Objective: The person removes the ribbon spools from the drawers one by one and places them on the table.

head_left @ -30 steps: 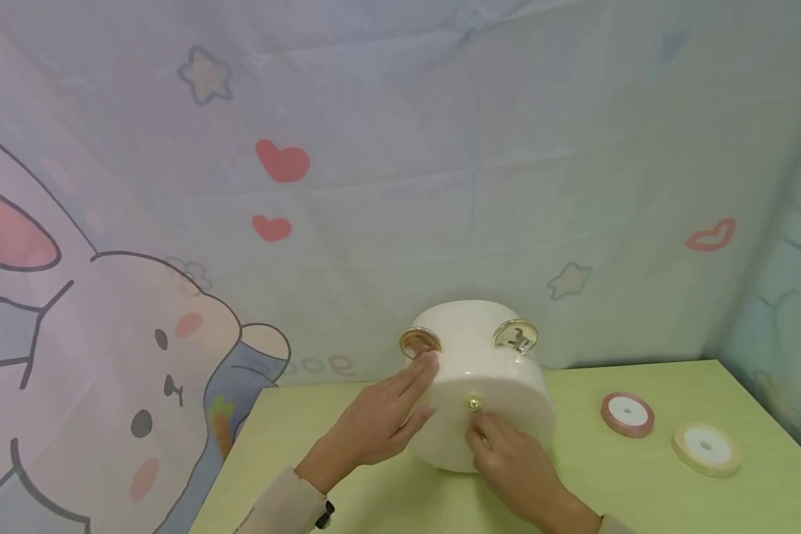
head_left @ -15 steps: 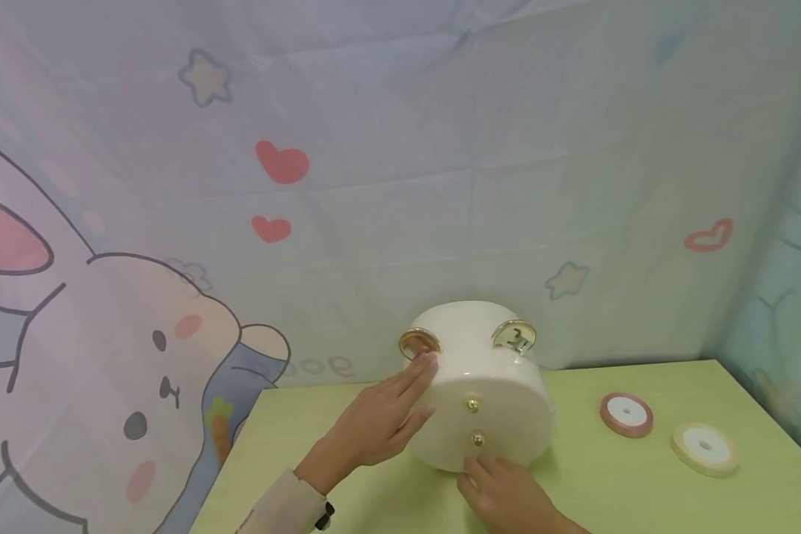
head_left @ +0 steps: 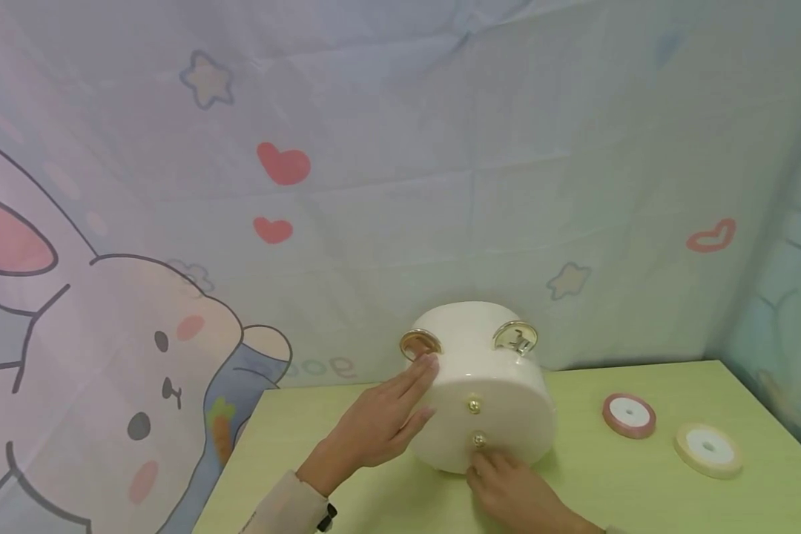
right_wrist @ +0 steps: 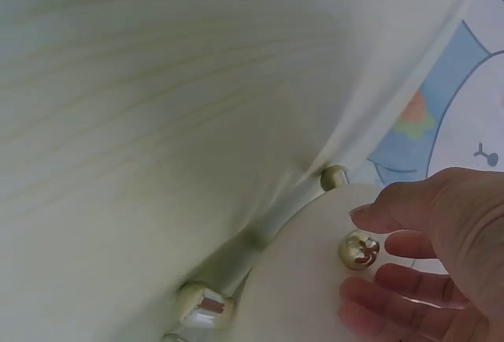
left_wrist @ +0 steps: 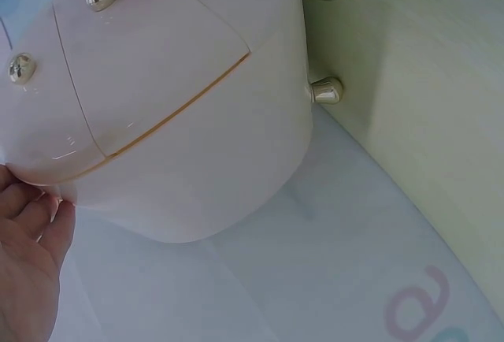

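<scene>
A glossy white rounded box (head_left: 507,415) with drawer seams stands on the table. It has an upper gold knob (head_left: 474,406), a lower gold knob (head_left: 479,440) and two gold ring-shaped ears on top. My left hand (head_left: 380,423) rests along the box's upper left edge, its fingers extended; in the left wrist view the fingertips (left_wrist: 55,208) touch the rim. Just below the lower knob is my right hand (head_left: 517,493), fingers loosely bent. In the right wrist view that knob (right_wrist: 359,250) shows between spread thumb and fingers, not gripped.
On the right of the green table (head_left: 594,497) lie a pink ribbon spool (head_left: 629,415) and a cream ribbon spool (head_left: 707,449). A printed cloth backdrop (head_left: 400,222) hangs close behind the box. Gold feet (left_wrist: 325,90) hold the box off the table.
My right hand has moved down from the front of the box, uncovering the lower knob, then shifted slightly right. The left hand and the box have stayed in place.
</scene>
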The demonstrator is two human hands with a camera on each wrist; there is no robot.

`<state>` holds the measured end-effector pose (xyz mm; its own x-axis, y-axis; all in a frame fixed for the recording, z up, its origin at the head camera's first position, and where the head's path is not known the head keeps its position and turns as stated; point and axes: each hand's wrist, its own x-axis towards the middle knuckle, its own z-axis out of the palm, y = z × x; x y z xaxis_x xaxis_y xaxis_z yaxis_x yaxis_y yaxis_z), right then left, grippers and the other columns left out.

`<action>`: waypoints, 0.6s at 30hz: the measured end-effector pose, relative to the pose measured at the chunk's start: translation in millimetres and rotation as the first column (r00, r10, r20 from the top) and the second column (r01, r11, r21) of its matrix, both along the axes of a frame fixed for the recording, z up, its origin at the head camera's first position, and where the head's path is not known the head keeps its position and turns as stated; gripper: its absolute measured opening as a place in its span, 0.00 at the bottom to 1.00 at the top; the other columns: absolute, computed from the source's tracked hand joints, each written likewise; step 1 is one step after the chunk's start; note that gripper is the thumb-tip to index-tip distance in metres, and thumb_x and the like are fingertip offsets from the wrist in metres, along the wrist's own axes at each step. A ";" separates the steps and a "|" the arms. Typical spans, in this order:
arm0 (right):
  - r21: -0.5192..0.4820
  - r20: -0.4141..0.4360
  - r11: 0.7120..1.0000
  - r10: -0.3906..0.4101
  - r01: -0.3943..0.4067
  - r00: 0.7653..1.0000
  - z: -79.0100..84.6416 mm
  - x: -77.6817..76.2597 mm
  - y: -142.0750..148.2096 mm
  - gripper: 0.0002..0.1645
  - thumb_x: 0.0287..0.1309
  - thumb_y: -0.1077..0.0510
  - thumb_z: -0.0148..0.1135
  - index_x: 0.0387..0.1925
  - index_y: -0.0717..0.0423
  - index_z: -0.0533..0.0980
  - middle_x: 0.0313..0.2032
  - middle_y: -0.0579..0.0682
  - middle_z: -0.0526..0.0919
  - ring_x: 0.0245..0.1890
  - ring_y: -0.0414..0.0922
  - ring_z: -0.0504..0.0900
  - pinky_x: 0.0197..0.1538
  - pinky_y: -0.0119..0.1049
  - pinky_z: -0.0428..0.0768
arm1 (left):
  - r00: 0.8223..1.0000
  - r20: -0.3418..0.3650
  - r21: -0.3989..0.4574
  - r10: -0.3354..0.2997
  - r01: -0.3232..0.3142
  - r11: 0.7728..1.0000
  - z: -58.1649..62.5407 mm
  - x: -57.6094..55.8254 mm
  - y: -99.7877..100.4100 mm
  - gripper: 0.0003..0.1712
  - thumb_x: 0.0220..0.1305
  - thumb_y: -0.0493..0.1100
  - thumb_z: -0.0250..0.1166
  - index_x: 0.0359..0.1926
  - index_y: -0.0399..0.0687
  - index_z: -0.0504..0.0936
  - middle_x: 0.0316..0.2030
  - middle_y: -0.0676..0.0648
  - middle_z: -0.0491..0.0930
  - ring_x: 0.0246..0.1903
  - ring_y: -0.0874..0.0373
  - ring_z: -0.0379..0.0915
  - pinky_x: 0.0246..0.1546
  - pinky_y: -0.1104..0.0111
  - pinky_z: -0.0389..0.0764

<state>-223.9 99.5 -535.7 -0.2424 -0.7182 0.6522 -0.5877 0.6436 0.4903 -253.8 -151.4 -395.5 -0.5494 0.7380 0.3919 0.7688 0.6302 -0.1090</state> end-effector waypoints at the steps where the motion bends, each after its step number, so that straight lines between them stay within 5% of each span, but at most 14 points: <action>1: 0.003 -0.007 1.000 0.002 -0.002 1.000 -0.2 -0.7 1.1 0.19 0.66 0.63 0.42 0.33 0.55 0.82 0.41 0.52 0.84 0.41 0.47 0.84 0.47 0.36 0.86 | 1.000 0.001 0.001 0.000 0.000 1.000 0.1 0.1 0.2 0.36 0.86 0.54 0.45 0.83 0.41 0.56 0.82 0.43 0.58 0.80 0.50 0.61 0.71 0.57 0.77; 13: -0.014 -0.066 0.999 0.032 -0.033 0.997 2.3 -1.4 2.9 0.14 0.61 0.62 0.48 0.34 0.58 0.81 0.39 0.51 0.83 0.39 0.46 0.81 0.44 0.34 0.83 | 1.000 -0.017 0.012 -0.007 0.007 1.000 -0.3 -0.4 0.4 0.35 0.86 0.54 0.46 0.83 0.41 0.56 0.82 0.43 0.59 0.79 0.50 0.62 0.69 0.57 0.79; 18: 0.001 -0.083 0.999 0.048 -0.048 0.995 -0.6 -4.5 1.2 0.23 0.71 0.69 0.39 0.32 0.58 0.81 0.38 0.51 0.81 0.37 0.46 0.80 0.42 0.34 0.83 | 1.000 -0.011 0.014 -0.006 0.006 1.000 0.2 -0.6 -0.1 0.35 0.86 0.54 0.46 0.83 0.42 0.56 0.82 0.44 0.59 0.80 0.51 0.61 0.70 0.57 0.78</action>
